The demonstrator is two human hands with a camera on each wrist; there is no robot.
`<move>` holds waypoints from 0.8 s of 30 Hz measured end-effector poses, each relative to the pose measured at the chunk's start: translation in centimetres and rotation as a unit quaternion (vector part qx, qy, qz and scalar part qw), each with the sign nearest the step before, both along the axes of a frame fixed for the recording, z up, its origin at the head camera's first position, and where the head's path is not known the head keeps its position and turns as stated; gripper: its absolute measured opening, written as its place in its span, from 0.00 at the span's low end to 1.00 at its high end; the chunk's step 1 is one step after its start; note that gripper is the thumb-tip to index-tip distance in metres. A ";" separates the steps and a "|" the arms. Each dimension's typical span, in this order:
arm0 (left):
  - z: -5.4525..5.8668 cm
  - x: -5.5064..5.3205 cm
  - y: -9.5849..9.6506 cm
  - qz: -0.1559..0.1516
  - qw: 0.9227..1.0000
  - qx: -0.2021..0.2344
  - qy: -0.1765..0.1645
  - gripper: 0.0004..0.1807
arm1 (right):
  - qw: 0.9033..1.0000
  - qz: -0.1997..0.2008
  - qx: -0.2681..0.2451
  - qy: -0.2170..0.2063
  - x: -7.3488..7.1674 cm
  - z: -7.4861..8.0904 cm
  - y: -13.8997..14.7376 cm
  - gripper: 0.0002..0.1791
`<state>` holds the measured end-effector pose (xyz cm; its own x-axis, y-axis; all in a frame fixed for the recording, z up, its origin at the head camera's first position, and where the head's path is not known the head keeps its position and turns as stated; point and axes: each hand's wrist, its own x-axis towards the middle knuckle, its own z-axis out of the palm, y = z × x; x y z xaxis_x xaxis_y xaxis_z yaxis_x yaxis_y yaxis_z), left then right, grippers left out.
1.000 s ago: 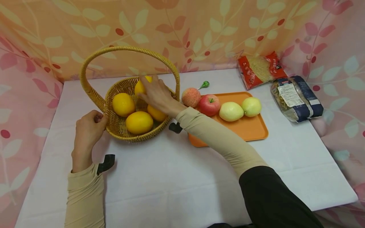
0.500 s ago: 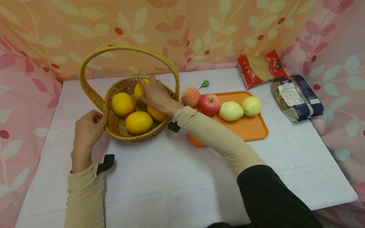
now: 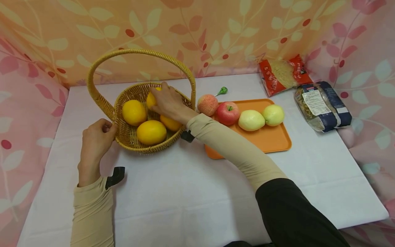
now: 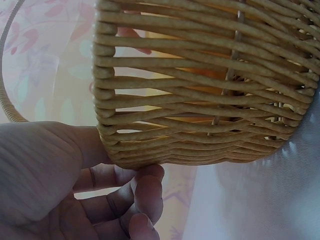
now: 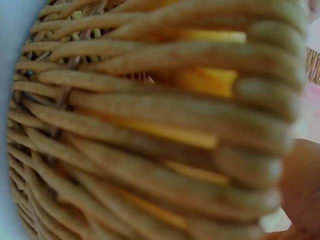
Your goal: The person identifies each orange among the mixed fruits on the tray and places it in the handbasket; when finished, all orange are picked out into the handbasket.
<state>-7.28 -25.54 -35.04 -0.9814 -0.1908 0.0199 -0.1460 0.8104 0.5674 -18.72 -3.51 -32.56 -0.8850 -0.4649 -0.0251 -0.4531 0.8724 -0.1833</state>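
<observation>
A wicker basket [image 3: 145,148] with a tall arched handle stands on the table, holding several yellow fruits, among them an oval lemon-like one [image 3: 151,132] and a rounder one [image 3: 134,112]. My left hand [image 3: 97,142] pinches the basket's rim at its left side, by the foot of the handle; the left wrist view shows thumb and fingers on the woven edge. Inside the basket, my right hand [image 3: 172,104] reaches over the right rim and grips a yellow fruit [image 3: 151,100] near the back. Its fingers partly cover that fruit. Another yellow fruit [image 3: 169,122] lies below the right hand.
Right of the basket, an orange tray [image 3: 262,142] carries a red apple [image 3: 228,113] and two pale green fruits [image 3: 251,120]. A peach [image 3: 207,105] sits at its left corner, near a green-wrapped lollipop [image 3: 223,90]. A red bag [image 3: 282,75] and a dark blue bag [image 3: 322,106] lie back right.
</observation>
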 end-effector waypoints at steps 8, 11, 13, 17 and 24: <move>0.0 0.1 0.0 0.000 1.000 0.001 0.001 0.19 | 1.000 -0.002 0.018 -0.016 0.0 0.0 0.2 0.26; 0.0 0.1 -0.1 0.001 1.000 0.002 -0.001 0.19 | 0.999 -0.003 0.023 -0.026 0.0 0.0 0.2 0.27; -0.1 0.1 -0.1 0.001 1.000 0.002 -0.001 0.19 | 0.999 -0.006 0.022 -0.034 0.1 0.0 0.2 0.27; -0.1 0.2 -0.1 0.001 1.000 0.003 -0.002 0.19 | 0.999 -0.006 0.022 -0.030 0.1 -0.1 0.2 0.27; 0.0 0.0 0.0 0.000 1.000 0.001 -0.002 0.19 | 1.000 -0.007 0.023 -0.020 0.2 -0.1 0.3 0.27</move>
<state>-7.29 -25.54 -35.08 -0.9813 -0.1917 0.0157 -0.1488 0.8086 0.5692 -18.53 -3.20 -32.68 -0.8896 -0.4495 -0.0812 -0.4333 0.8867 -0.1610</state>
